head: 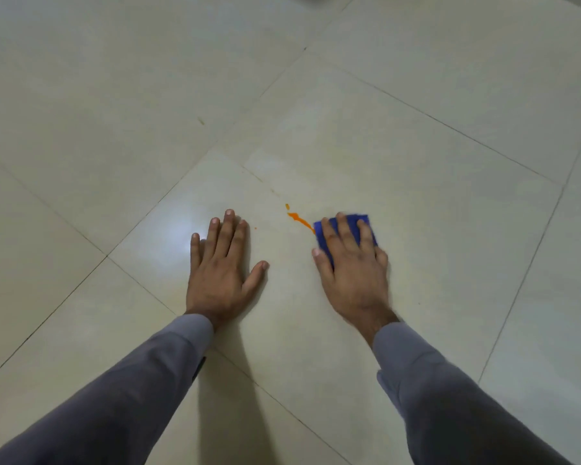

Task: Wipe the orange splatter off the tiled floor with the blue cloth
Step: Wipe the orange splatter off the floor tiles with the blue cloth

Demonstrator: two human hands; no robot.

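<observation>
Orange splatter [299, 219] streak slanting toward blue cloth [349, 226], touching

Left hand [220, 268] flat on the floor [416, 146]; right hand [353, 266] to its right, on the cloth [351, 226]. Splatter [299, 220] between the hands, touching the cloth's left edge.

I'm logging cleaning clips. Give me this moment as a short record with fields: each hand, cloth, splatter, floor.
left hand: flat on the floor, fingers straight, holding nothing
right hand: pressing the cloth down, fingers spread over it
cloth: blue, folded, on the floor, its left edge touching the splatter
splatter: orange streak left of the cloth, not yet wiped; a small spot beyond it, a tiny speck near the left hand
floor: pale glossy tiles
</observation>
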